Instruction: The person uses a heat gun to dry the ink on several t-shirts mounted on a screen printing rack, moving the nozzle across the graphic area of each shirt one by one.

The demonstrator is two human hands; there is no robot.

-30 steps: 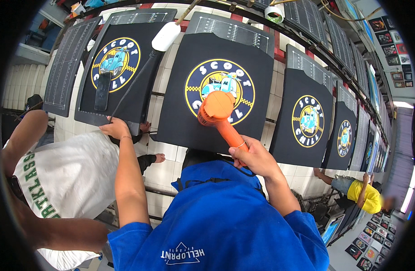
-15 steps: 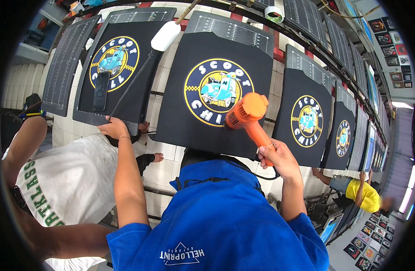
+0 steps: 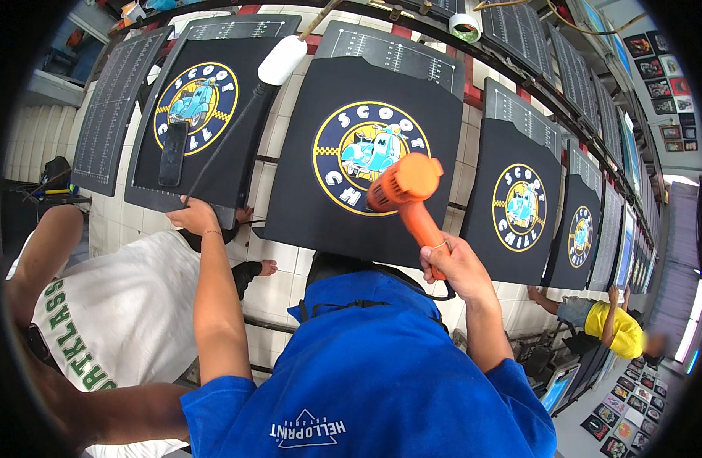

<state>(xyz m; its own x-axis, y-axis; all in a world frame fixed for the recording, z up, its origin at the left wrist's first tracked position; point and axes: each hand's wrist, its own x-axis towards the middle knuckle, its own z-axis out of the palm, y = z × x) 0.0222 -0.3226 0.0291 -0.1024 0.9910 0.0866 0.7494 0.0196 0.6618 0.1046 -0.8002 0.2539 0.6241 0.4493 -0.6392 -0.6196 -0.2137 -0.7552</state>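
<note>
The right hand (image 3: 456,267) has its grip closed around the handle of the orange heat gun (image 3: 406,187), which has swung from the middle of the round print (image 3: 362,156) to its right edge, at centre frame; the nozzle now faces that side of the black shirt (image 3: 366,153). The left hand (image 3: 194,217) rests on the lower edge of the shirt at upper left (image 3: 202,114), its grip narrow, pinching the cloth. No containers show near either hand
</note>
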